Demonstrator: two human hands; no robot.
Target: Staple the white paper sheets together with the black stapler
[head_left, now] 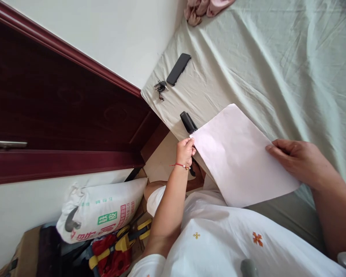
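A pale pink sheet of paper [239,154] is held over the edge of a bed covered by a light green sheet [276,69]. My left hand [185,152] pinches the paper's left corner. My right hand [298,159] grips its right edge. A black stapler [188,122] lies on the bed just above my left hand, partly hidden by the paper corner. A red string bracelet sits on my left wrist.
A black phone [178,69] and a bunch of keys [160,87] lie near the bed's corner. Pink cloth [204,8] lies at the far end. A dark red door [60,115] is left. A white printed sack [103,213] and yellow-handled tools [127,238] sit on the floor.
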